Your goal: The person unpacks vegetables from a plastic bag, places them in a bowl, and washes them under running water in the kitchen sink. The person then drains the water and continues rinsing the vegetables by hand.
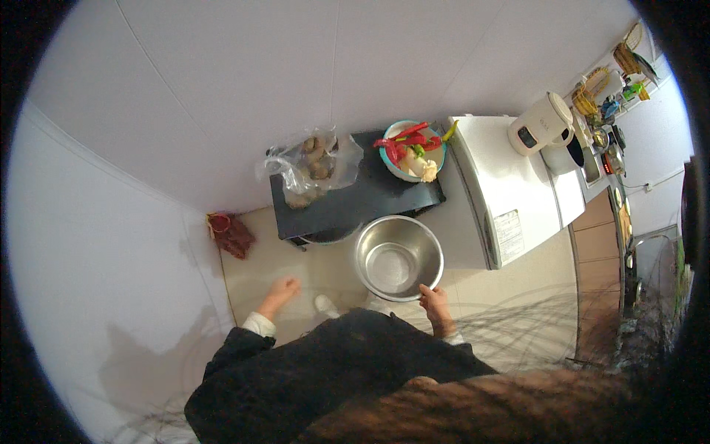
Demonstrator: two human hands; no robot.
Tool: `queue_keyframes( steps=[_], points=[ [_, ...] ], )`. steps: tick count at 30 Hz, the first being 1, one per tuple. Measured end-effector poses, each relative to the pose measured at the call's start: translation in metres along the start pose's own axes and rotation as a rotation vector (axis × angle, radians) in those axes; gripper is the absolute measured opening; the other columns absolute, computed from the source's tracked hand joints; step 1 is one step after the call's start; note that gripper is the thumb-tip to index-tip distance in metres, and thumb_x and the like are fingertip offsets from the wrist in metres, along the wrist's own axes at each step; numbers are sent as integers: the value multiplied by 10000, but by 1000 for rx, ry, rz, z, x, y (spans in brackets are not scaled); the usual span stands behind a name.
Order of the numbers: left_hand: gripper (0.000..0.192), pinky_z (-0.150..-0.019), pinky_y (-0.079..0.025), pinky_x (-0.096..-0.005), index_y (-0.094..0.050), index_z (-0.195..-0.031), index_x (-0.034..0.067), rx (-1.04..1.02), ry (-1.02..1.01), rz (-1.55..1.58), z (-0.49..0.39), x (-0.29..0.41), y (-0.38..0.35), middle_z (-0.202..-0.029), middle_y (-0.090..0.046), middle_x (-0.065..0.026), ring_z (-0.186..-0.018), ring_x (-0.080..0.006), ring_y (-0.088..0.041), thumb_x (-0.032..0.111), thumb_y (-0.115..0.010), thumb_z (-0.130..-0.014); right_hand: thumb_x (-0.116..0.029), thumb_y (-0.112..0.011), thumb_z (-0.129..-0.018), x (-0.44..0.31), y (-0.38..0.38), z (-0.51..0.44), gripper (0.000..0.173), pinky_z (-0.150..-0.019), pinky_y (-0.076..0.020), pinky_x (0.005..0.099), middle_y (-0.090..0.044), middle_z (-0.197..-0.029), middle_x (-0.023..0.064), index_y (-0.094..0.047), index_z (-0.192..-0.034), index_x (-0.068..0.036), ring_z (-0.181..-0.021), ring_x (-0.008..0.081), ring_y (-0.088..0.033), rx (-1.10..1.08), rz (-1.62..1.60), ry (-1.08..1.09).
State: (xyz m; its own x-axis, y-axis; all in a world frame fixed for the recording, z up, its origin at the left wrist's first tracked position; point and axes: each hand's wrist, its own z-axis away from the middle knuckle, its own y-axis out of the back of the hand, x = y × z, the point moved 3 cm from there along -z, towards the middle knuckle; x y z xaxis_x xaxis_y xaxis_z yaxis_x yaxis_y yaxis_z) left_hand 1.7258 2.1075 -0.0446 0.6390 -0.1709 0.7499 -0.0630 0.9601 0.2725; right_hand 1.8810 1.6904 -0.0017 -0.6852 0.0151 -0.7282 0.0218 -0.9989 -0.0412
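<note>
My right hand point(435, 304) grips the near rim of an empty stainless steel basin point(392, 263), which it holds tilted in front of my body. My left hand point(284, 290) hangs over the floor to the left, its fingers curled; whether anything is in it cannot be made out. Beyond the basin stands a small black table point(355, 200). On it lie a clear plastic bag point(288, 172) of brown roundish produce and a white bowl with a blue rim point(390, 166). Red peppers point(395, 151), a green pepper point(450, 131) and a pale vegetable point(416, 165) fill the bowl.
A white refrigerator or freezer point(505, 188) stands right of the table, with an electric kettle point(537, 127) and a pot point(560, 158) on top. A red mesh bag point(233, 236) rests in the wall corner at left. Counters and hanging baskets point(627, 58) are farther right.
</note>
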Motion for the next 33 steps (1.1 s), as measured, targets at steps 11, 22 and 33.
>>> queue_keyframes(
  steps=[11,22,33],
  points=[
    [465,-848,-420,-342,-532,-1120,-42,787,-418,775,-90,231,86,-1083,-565,-129,-992,-214,-536,265,-666,-797,-122,-666,-796,-120,63,0,127,-444,-432,249,-552,-666,10,-561,-812,-54,-457,112,-495,107,-100,204],
    [859,-968,-341,-424,-276,-1329,-11,1503,132,-233,-56,320,89,-1390,-282,-175,-1250,-298,-345,363,-747,-717,-112,-676,-790,-211,137,-46,242,-424,-421,258,-493,-612,31,-465,-713,-24,-453,96,-451,229,-248,286],
    [483,-703,-461,-361,-470,-1226,41,1112,-171,1218,-122,200,108,-1059,-567,-125,-805,-240,-549,62,-632,-771,-161,-648,-842,-250,173,-126,183,-441,-367,231,-527,-643,5,-501,-788,-66,-501,88,-463,334,-490,426]
  ],
)
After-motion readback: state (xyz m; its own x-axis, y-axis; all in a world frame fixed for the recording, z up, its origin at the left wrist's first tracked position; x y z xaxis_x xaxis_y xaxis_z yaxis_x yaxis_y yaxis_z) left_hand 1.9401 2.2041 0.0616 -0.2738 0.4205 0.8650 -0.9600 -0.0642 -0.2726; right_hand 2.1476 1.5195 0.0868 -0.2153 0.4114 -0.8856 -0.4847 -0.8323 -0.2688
